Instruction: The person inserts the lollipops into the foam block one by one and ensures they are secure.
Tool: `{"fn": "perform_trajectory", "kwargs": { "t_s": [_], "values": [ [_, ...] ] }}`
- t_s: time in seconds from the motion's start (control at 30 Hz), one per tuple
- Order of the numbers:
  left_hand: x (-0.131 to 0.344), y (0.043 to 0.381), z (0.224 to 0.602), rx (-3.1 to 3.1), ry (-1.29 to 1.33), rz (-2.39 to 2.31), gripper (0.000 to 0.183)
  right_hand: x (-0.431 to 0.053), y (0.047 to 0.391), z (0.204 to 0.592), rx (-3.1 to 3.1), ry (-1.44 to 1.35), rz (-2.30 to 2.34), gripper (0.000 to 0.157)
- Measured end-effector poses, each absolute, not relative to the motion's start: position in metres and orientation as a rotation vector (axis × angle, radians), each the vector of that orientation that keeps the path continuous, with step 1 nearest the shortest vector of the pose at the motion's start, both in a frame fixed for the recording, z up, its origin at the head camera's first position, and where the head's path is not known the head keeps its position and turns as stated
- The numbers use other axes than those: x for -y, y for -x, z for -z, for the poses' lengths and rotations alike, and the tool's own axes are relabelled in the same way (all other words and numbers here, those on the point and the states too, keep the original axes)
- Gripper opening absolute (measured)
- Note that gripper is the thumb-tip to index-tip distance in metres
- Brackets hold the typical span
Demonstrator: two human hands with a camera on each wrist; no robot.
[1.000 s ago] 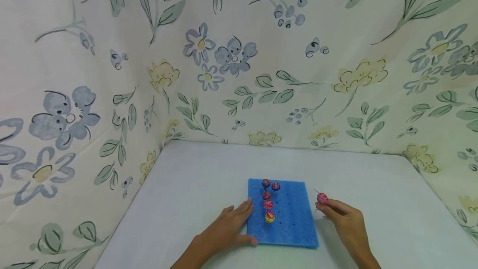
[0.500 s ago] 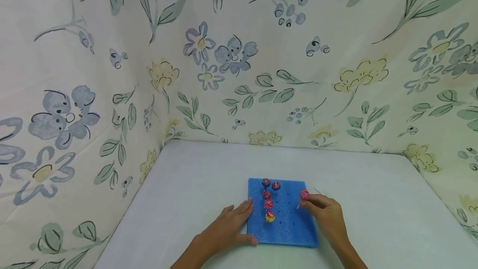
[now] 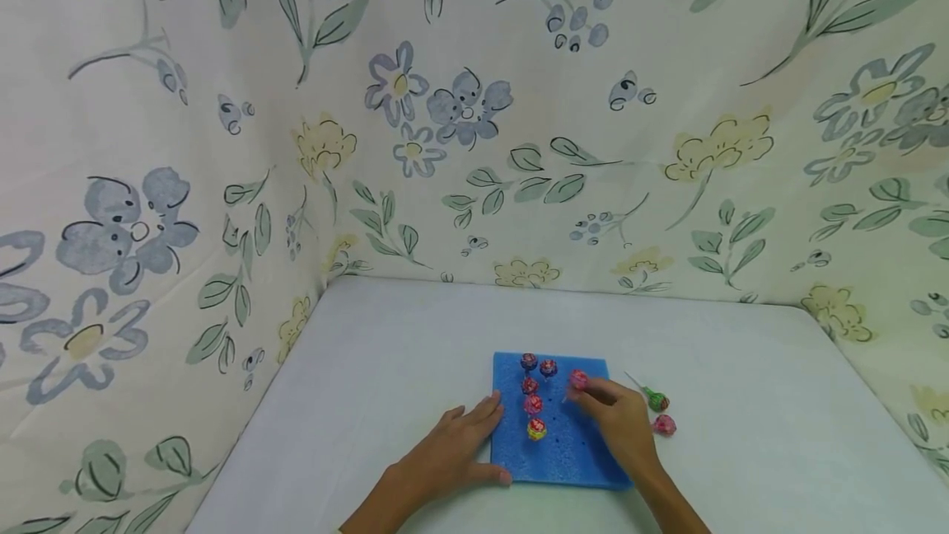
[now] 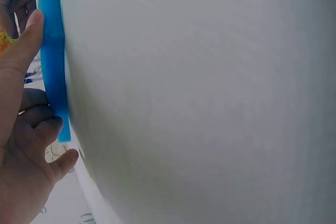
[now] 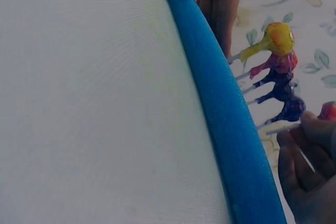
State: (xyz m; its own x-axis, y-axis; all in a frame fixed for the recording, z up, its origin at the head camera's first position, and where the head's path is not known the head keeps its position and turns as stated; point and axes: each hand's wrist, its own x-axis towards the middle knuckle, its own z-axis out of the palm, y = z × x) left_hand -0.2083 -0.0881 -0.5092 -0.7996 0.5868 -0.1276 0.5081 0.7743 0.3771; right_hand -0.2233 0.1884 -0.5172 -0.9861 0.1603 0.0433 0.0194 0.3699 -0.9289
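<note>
A blue foam board (image 3: 559, 464) with small holes lies on the white table. Several wrapped lollipops stand in it, with a yellow lollipop (image 3: 537, 430) nearest and a dark lollipop (image 3: 528, 362) farthest in the left row. Another dark lollipop (image 3: 548, 367) stands beside that far one. My left hand (image 3: 448, 456) rests against the board's left side, fingers spread and thumb at the near corner. Over the board, my right hand (image 3: 621, 423) pinches a pink lollipop (image 3: 579, 378) by its stick. In the right wrist view, that stick (image 5: 281, 129) points at the board's edge, its tip apart from the foam.
On the table right of the board lie a green lollipop (image 3: 656, 400) and a pink-wrapped lollipop (image 3: 665, 425), partly behind my right hand. Floral cloth (image 3: 474, 213) rises behind the table (image 3: 400, 344) and along both sides.
My right hand has carried the pink lollipop leftward from beside the board to over it. The loose lollipops on the right have come into view. My left hand stays in place.
</note>
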Motion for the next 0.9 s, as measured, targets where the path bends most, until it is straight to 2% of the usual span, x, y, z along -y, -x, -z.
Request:
{"fn": "perform_trajectory", "kwargs": {
  "t_s": [0.6,0.9],
  "values": [
    [0.088,0.209,0.510,-2.731,-0.852,-0.468,0.098,-0.173,0.234,0.522,2.553,0.091,-1.622,0.008],
    [0.088,0.209,0.510,-2.735,-0.858,-0.458,0.097,-0.171,0.237,0.526,2.629,0.072,-1.543,0.009]
  ]
}}
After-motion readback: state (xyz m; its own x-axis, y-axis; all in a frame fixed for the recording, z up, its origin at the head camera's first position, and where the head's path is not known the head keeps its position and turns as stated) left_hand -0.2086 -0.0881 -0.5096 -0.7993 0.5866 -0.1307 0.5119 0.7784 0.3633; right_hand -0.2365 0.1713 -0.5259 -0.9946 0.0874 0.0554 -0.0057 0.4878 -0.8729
